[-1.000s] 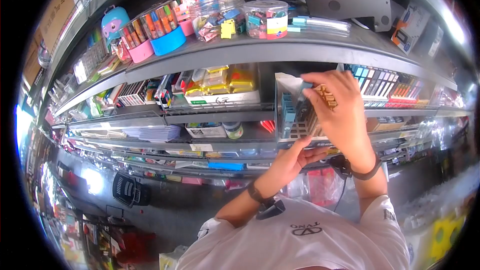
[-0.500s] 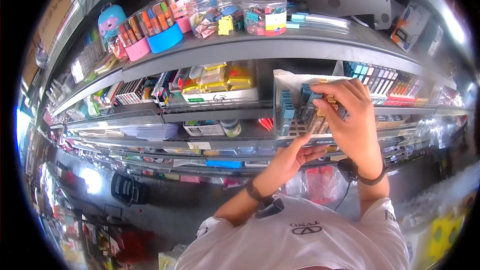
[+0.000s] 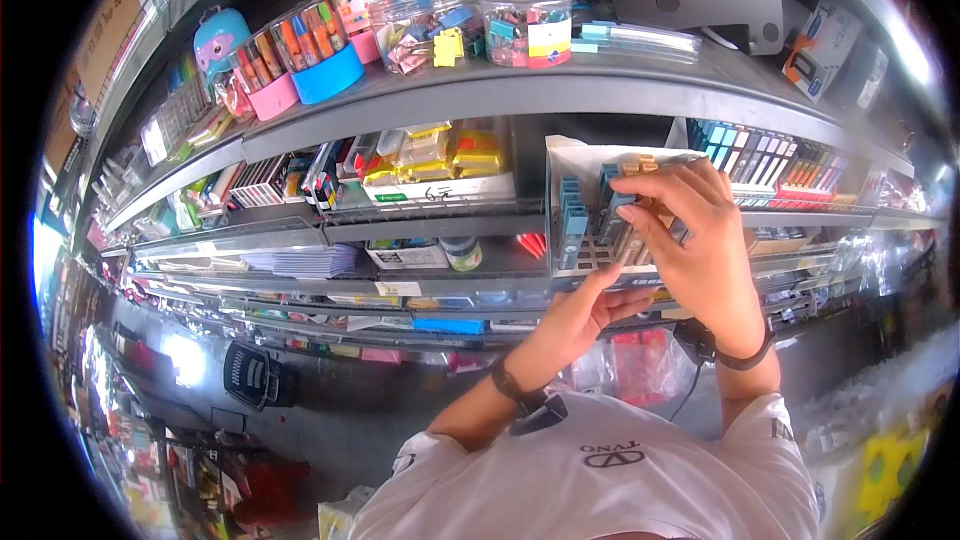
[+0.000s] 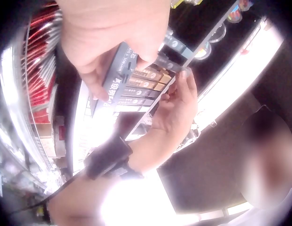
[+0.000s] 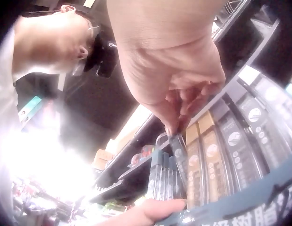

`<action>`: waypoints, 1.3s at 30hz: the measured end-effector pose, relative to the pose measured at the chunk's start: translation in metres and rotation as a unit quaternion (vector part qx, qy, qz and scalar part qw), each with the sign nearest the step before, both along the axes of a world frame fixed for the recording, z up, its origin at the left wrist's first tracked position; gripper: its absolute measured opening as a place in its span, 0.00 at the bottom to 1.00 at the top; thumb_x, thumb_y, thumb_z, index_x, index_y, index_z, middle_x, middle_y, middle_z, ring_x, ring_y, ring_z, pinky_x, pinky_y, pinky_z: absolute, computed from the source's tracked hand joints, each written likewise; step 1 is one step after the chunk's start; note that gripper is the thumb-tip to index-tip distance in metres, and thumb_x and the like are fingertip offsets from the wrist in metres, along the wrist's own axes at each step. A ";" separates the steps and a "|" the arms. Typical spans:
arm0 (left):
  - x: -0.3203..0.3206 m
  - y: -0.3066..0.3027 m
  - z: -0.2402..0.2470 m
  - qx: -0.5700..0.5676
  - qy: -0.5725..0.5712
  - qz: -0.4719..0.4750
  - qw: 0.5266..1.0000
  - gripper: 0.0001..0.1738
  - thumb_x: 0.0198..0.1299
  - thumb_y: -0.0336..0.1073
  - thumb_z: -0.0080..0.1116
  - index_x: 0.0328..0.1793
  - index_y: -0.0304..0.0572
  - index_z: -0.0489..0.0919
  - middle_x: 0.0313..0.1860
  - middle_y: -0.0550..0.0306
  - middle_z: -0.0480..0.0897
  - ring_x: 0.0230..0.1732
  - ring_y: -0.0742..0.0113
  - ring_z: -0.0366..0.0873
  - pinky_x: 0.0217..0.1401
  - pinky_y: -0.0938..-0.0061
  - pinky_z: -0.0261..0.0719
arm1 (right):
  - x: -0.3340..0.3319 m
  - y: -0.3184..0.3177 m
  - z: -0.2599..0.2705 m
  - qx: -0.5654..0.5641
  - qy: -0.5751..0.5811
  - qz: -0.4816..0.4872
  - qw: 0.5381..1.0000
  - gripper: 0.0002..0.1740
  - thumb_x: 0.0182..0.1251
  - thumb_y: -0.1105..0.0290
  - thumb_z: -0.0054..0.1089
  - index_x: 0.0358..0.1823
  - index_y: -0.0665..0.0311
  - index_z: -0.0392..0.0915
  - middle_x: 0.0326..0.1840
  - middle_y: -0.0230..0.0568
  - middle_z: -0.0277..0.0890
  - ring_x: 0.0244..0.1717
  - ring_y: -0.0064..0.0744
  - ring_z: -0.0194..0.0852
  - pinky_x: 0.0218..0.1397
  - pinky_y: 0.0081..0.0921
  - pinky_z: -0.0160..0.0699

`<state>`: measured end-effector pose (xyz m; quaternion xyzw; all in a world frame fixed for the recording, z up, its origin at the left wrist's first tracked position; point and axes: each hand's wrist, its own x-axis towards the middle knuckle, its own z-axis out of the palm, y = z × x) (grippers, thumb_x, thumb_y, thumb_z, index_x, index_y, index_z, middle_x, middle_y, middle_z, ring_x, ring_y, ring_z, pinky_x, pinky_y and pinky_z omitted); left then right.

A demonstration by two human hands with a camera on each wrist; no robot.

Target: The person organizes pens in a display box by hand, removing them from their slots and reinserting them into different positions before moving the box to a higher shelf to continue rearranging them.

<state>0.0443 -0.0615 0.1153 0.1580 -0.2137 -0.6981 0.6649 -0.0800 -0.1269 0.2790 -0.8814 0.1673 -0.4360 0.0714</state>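
A display box with a white inner wall and blue-grey front panel holds rows of slim plastic cases. My left hand grips its lower front edge, thumb at the panel and fingers beneath. Above it, my right hand pinches the top of a dark grey slim case between thumb and fingertips. This case leans beside gold-topped cases, its lower end among the others in the box. Blue-topped cases stand at the box's left side, and bare slots show near them.
The box is at the middle shelf, below a grey shelf edge. A carton of yellow packs stands left of it, more slim cases to its right. Clear tubs of clips sit overhead. A dark basket is on the floor.
My right hand has shifted slightly right over the box, uncovering more of the cases in the middle. My left hand keeps its hold on the front edge.
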 end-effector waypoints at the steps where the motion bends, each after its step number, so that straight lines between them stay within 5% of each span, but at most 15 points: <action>1: 0.000 0.000 -0.001 0.002 -0.001 -0.001 1.000 0.24 0.82 0.39 0.55 0.78 0.40 0.71 0.72 0.49 0.79 0.71 0.47 0.82 0.79 0.53 0.78 | 0.000 0.000 0.000 -0.002 0.000 0.001 1.000 0.15 0.61 0.80 0.74 0.49 0.62 0.90 0.41 0.37 0.87 0.45 0.38 0.76 0.51 0.34 0.76; 17: 0.002 -0.001 0.000 -0.003 -0.005 -0.011 1.000 0.24 0.82 0.40 0.55 0.78 0.41 0.71 0.73 0.51 0.79 0.72 0.47 0.81 0.81 0.52 0.76 | 0.004 -0.005 -0.008 -0.006 0.007 -0.003 1.000 0.12 0.65 0.72 0.72 0.50 0.57 0.88 0.40 0.34 0.84 0.46 0.43 0.75 0.56 0.38 0.70; 26: 0.001 -0.001 -0.003 0.014 0.007 -0.011 1.000 0.23 0.81 0.39 0.57 0.76 0.40 0.73 0.70 0.52 0.81 0.70 0.46 0.82 0.80 0.51 0.76 | -0.004 -0.004 -0.010 -0.093 0.023 -0.047 0.994 0.13 0.63 0.72 0.74 0.49 0.60 0.88 0.54 0.34 0.81 0.55 0.44 0.73 0.59 0.41 0.70; 39: 0.000 -0.001 -0.002 0.010 0.001 0.007 1.000 0.21 0.82 0.38 0.53 0.76 0.41 0.73 0.71 0.50 0.81 0.69 0.47 0.83 0.81 0.50 0.76 | 0.002 0.004 -0.012 -0.128 0.059 -0.043 0.989 0.20 0.64 0.72 0.71 0.59 0.62 0.87 0.57 0.33 0.80 0.56 0.44 0.73 0.57 0.41 0.70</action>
